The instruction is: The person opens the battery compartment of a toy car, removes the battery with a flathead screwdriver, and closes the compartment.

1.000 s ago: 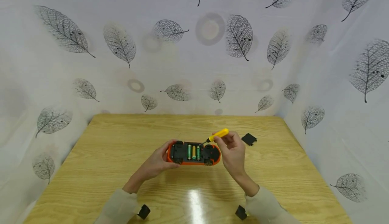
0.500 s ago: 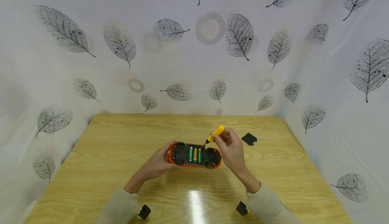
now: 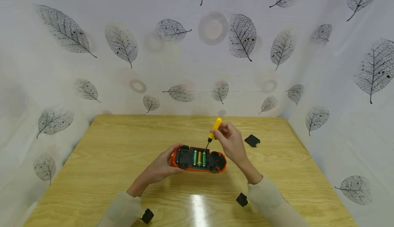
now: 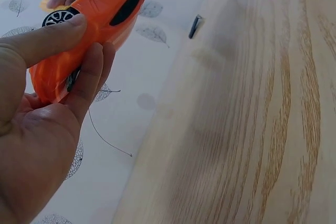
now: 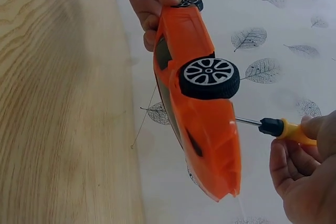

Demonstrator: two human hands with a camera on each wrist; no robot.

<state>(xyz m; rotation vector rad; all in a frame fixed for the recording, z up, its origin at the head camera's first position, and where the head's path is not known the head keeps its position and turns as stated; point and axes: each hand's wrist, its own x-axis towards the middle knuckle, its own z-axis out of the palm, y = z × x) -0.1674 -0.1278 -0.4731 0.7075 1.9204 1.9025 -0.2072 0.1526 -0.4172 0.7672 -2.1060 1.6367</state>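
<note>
screwdriver (image 3: 211,137) pinched in right hand (image 3: 233,144) – left hand (image 3: 159,167) grips orange car (image 3: 185,157)

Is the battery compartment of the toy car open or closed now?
Open: the head view shows three batteries lying uncovered in the upturned underside of the toy car.

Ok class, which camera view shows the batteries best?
The head view: all three batteries lie visible in the open underside of the toy car. Both wrist views show its orange body but no batteries.
</note>
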